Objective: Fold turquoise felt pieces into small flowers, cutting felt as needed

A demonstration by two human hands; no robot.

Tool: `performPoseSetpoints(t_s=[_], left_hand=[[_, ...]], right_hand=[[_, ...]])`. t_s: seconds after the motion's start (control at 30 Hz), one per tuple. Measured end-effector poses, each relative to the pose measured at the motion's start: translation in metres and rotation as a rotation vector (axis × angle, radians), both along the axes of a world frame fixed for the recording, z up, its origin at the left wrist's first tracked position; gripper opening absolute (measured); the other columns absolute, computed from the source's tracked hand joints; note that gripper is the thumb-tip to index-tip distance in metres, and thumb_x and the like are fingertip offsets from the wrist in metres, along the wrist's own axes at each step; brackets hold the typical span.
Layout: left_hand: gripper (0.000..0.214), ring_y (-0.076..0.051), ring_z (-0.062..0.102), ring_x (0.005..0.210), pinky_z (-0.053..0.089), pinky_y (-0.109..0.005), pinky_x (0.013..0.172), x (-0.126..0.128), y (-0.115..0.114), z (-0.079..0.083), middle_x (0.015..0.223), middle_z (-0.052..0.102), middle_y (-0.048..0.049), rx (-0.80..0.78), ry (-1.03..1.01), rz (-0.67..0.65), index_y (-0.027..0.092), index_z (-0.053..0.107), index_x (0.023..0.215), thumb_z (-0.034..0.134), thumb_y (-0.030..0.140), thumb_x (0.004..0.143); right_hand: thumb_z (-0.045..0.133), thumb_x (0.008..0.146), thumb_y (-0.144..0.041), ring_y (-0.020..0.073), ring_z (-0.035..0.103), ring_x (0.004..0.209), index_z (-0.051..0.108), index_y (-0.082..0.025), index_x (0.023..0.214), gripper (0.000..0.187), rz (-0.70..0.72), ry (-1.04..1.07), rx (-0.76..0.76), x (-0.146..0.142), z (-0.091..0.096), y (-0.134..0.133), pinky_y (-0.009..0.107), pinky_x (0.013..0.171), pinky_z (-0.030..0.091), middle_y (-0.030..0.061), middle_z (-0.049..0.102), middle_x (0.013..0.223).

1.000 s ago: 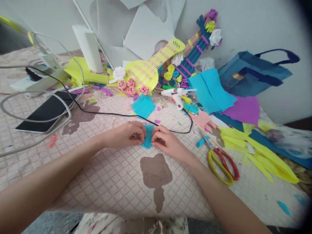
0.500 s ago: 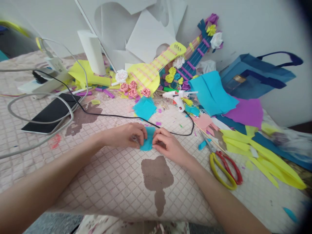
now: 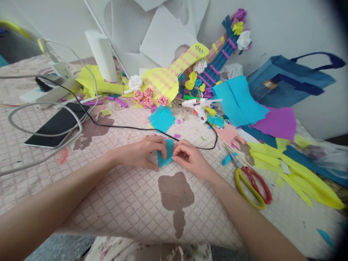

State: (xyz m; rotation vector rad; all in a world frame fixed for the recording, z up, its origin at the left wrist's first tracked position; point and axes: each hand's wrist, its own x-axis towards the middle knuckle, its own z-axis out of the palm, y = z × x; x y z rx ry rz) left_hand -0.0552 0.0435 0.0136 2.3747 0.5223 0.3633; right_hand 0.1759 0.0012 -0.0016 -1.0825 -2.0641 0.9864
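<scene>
A small blue piece of crepe paper (image 3: 166, 154) is between my two hands, low over the quilted cloth. My left hand (image 3: 148, 151) has its fingers curled on the paper's left side. On its right edge, the thumb and fingertips of my right hand (image 3: 189, 157) pinch the sheet. Just beyond my hands lies a stack of blue paper squares (image 3: 162, 119). A white glue gun (image 3: 199, 107) rests behind my right hand, its black cord curving round toward the left.
Scissors (image 3: 251, 185) with yellow and red handles lie right of my right forearm. Yellow paper strips (image 3: 299, 174) spread beyond them. A yellow paper guitar (image 3: 160, 85) with pink roses leans at the back. A black phone (image 3: 58, 125) and white cable lie left.
The blue paper has turned slightly between my hands and now looks tilted. My left fingers have shifted a little over it. The whole view has moved slightly.
</scene>
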Motion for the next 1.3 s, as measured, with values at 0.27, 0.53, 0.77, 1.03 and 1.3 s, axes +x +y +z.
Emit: performPoseSetpoints(t_s=[0.27,0.53,0.77,1.03,1.3], left_hand=[[0.009,-0.02,0.05,0.1,0.037,-0.035,0.092,0.006,-0.004,-0.003,0.1,0.056,-0.0053,0.059,-0.017,0.072,0.018,0.06,0.087,0.063,0.015,0.079],[0.007,-0.013,0.056,0.075,0.042,-0.022,0.065,0.006,0.0,-0.003,0.086,0.063,-0.0036,-0.037,-0.061,0.107,0.016,0.062,0.084,0.055,0.013,0.082],[0.01,-0.011,0.052,0.062,0.039,-0.026,0.069,0.018,-0.01,-0.009,0.065,0.059,0.0027,0.033,-0.064,0.28,0.017,0.064,0.078,0.055,0.015,0.081],[0.02,-0.009,0.055,0.063,0.041,-0.022,0.064,0.016,-0.012,-0.007,0.074,0.064,0.0029,-0.097,-0.014,0.323,0.019,0.065,0.094,0.06,0.012,0.076],[0.008,-0.015,0.058,0.084,0.038,-0.03,0.084,0.008,-0.008,0.002,0.083,0.069,0.001,-0.052,0.056,0.17,0.021,0.068,0.083,0.063,0.016,0.08]], right_hand=[[0.058,0.084,-0.019,0.0135,0.051,0.078,0.053,-0.02,0.078,0.008,-0.024,0.046,0.0,0.001,0.0,0.002,0.027,0.066,0.043,0.0019,0.052,0.087],[0.057,0.084,-0.016,0.0126,0.053,0.077,0.054,-0.019,0.077,0.008,0.006,-0.038,0.044,-0.002,-0.001,0.001,0.026,0.065,0.043,0.0011,0.052,0.086],[0.057,0.082,-0.012,0.0129,0.053,0.079,0.055,-0.019,0.078,0.009,-0.027,-0.102,0.101,-0.006,-0.001,-0.001,0.026,0.067,0.043,0.0013,0.051,0.087],[0.058,0.083,-0.011,0.0148,0.053,0.086,0.055,-0.02,0.08,0.009,-0.012,-0.143,0.112,-0.007,0.001,-0.004,0.029,0.075,0.044,0.0032,0.052,0.094],[0.06,0.081,-0.009,0.0149,0.053,0.091,0.058,-0.019,0.083,0.011,0.029,-0.133,0.074,-0.004,0.003,-0.003,0.028,0.079,0.045,0.003,0.051,0.096]])
